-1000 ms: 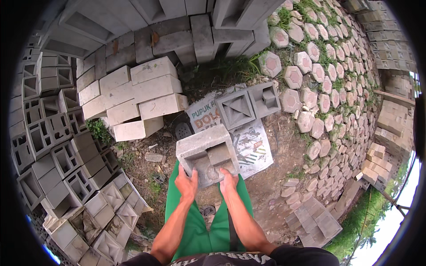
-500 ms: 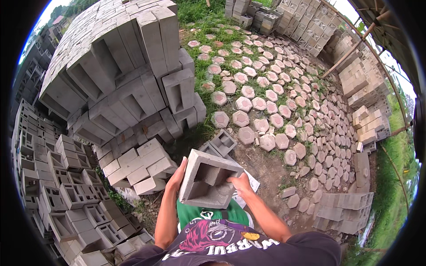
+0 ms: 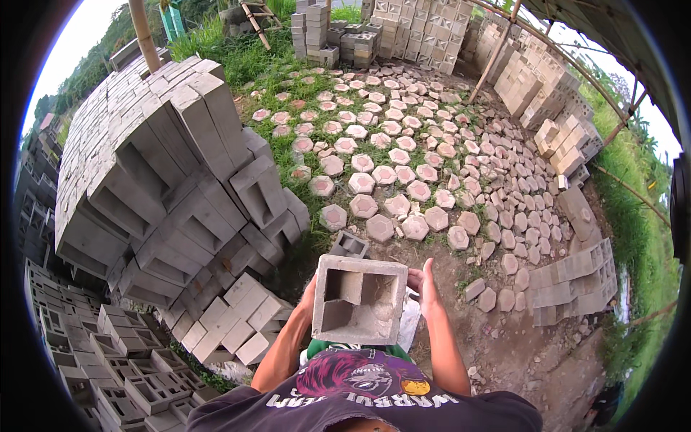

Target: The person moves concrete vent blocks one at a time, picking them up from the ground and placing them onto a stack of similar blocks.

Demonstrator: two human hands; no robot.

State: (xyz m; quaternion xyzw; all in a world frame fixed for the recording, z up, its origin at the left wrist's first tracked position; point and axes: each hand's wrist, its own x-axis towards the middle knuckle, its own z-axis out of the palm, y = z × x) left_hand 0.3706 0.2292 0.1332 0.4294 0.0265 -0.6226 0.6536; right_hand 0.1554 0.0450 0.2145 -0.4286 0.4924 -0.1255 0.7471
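On my left the block stack [image 3: 165, 180] rises close, its edge near my elbow; my left hand [image 3: 308, 291] clasps the left side of one hollow block [image 3: 358, 299], held at chest height in the middle; my right hand [image 3: 426, 286] grips its right side, fingers spread; one more block [image 3: 350, 245] lies just beyond; bare dirt [image 3: 525, 345] opens rightward; pavers [image 3: 403, 180] too many to count.

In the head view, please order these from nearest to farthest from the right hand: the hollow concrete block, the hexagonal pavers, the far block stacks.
1. Hollow concrete block: held by the right hand on its right side.
2. Hexagonal pavers: on the ground ahead.
3. Far block stacks: at the top, beyond the pavers.
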